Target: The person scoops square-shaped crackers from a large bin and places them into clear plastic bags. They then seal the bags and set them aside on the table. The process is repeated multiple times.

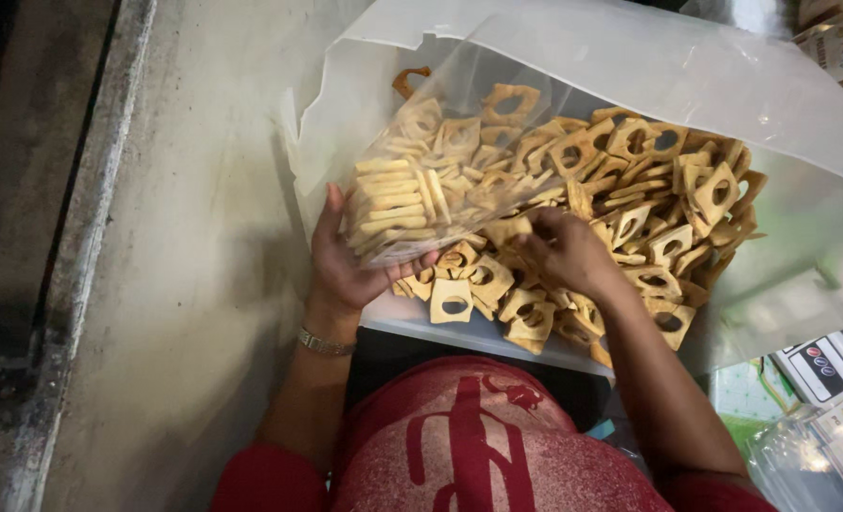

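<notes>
You are filling a small clear bag (421,185) with square, holed crackers (630,180) from the heap on the big plastic sheet (630,57). Keep the bag's mouth tilted toward the heap and slide the crackers in flat, so the stacks inside are not breaking.

Nearest you, your left hand (346,265) is cupping the bag's bottom from beneath, fingers curled up round its end, the thumb along its side. Your right hand (564,251) is lying knuckles-up on the heap just at the bag's mouth, fingers bent down among the crackers; whether they are pinching any, you cannot tell. Beyond, the heap is spreading away across the sheet.
</notes>
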